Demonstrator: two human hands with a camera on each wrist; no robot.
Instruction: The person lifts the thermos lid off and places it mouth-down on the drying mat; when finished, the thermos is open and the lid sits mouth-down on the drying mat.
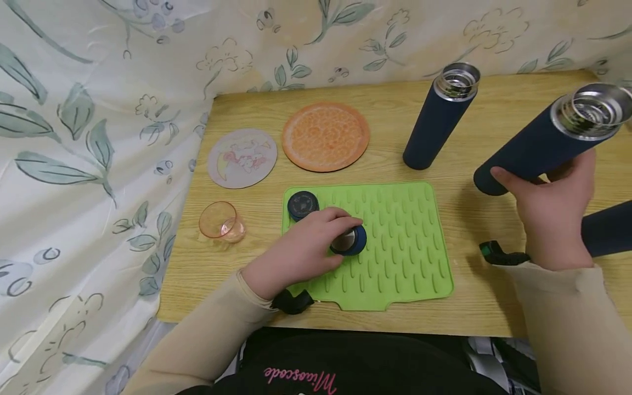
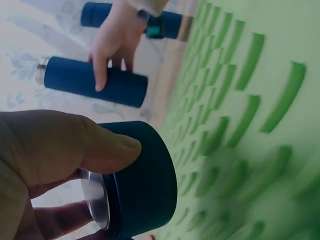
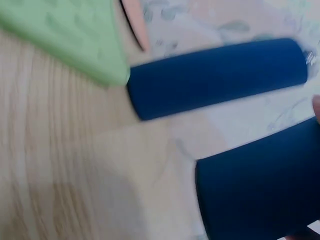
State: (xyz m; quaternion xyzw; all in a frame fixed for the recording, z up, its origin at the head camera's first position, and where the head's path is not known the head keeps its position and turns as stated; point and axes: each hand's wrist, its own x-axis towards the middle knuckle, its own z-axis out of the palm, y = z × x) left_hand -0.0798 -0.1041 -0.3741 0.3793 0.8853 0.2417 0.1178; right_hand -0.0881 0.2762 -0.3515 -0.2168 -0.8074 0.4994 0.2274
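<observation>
My left hand pinches a dark blue flask lid between thumb and fingers, its metal inner side turned toward the palm. It is over the green ridged mat. Beside that hand, another dark lid lies on the mat's upper left corner. On the right, my right hand grips a lidless navy vacuum flask round its body. The flask's steel mouth shows at the top; in the right wrist view only its lower part appears. A second lidless navy flask stands upright behind the mat.
Another navy flask is partly cut off at the right edge, beyond my right wrist. A pinkish-orange glass stands left of the mat. Behind lie a round orange mat and a pale round coaster. Floral cloth borders the table.
</observation>
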